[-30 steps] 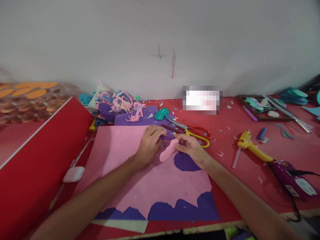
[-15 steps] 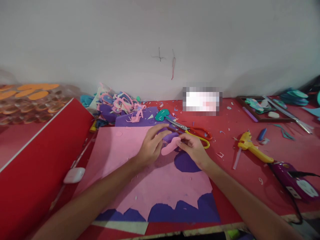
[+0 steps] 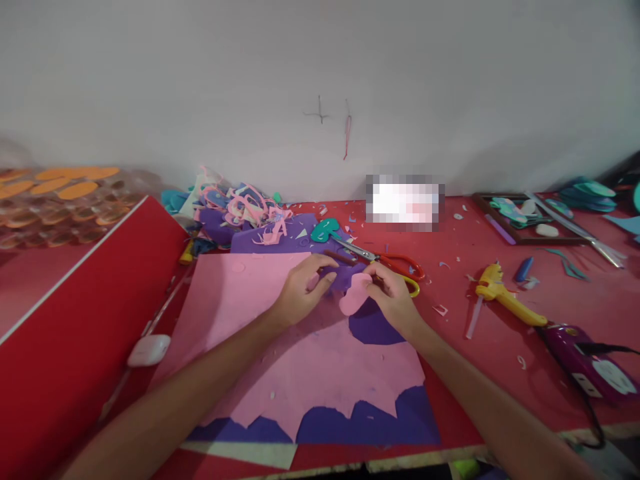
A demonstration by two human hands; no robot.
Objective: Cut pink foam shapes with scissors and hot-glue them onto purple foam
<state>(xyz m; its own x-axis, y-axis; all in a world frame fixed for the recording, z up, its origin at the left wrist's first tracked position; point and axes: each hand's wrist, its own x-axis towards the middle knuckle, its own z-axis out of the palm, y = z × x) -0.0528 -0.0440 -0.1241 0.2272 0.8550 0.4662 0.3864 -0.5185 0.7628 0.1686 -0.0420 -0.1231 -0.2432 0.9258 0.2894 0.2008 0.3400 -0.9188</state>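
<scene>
My right hand (image 3: 393,297) pinches a small curved pink foam cutout (image 3: 354,297) between thumb and fingers. To its left, my left hand (image 3: 305,287) hovers with curved fingers, the thumb apart from them and nothing plainly held. Under both hands lies a large pink foam sheet (image 3: 240,360) with a jagged front edge, over a purple sheet (image 3: 370,427). Dark purple foam (image 3: 375,325) shows just below my right hand. Scissors (image 3: 380,259) with red and yellow handles lie behind the hands, their blades by a teal foam piece (image 3: 325,230).
Foam scraps (image 3: 245,207) are heaped at the back left. A red board (image 3: 90,320) leans at left beside a white case (image 3: 149,351). At right are a yellow glue gun (image 3: 510,297), a purple power strip (image 3: 590,367) and a dark-framed tray (image 3: 530,223).
The pink cutout has moved slightly right with my right hand and turned to show more of its face. My left hand has drawn back a little, its thumb now extended.
</scene>
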